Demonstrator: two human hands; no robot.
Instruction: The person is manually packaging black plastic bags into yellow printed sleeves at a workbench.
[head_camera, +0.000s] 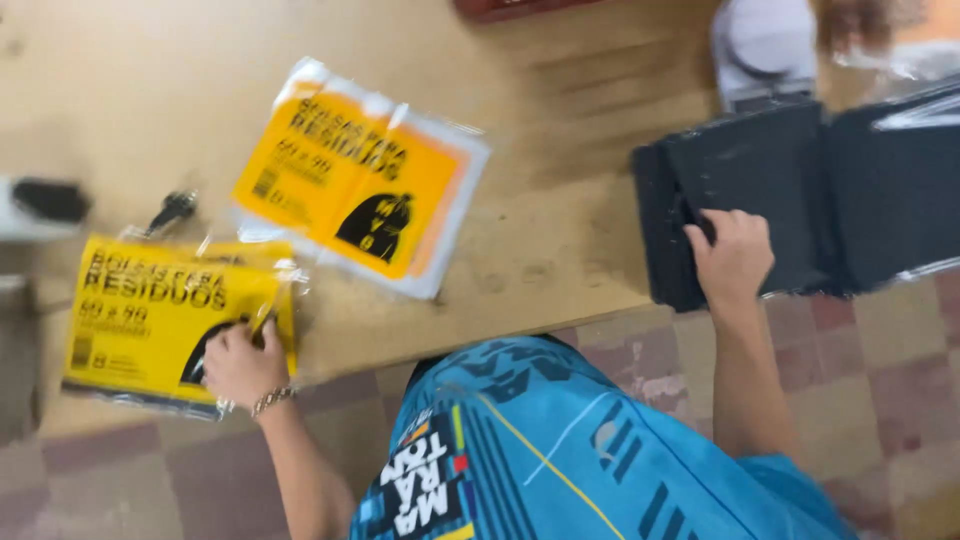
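A person seated at a wooden table (560, 250) works with both bare hands, seen from above; the left hand (240, 362), a bracelet at its wrist, is closed on the near right corner of a yellow bag packet (150, 315) in clear plastic, fingers curled over the film, and the packet lies flat at the table's edge directly under that hand; the right hand (733, 258) rests on a black folded stack (740, 200), its fingers bent over the stack's near left part, though whether it grips or merely presses cannot be told. A second yellow packet (360, 180) lies tilted up and to the right of the left hand, well apart from the right hand, just beside the first packet. A small dark object (172, 210) sits just above the left hand's packet; a grey rounded item (765, 45) lies beyond the right hand. The risks, as judged here: the black stack overhangs the table edge by the right hand, so a sideways pull could drag it off onto the tiled floor (880, 400); the slick film under the left hand could slip from a corner pinch.
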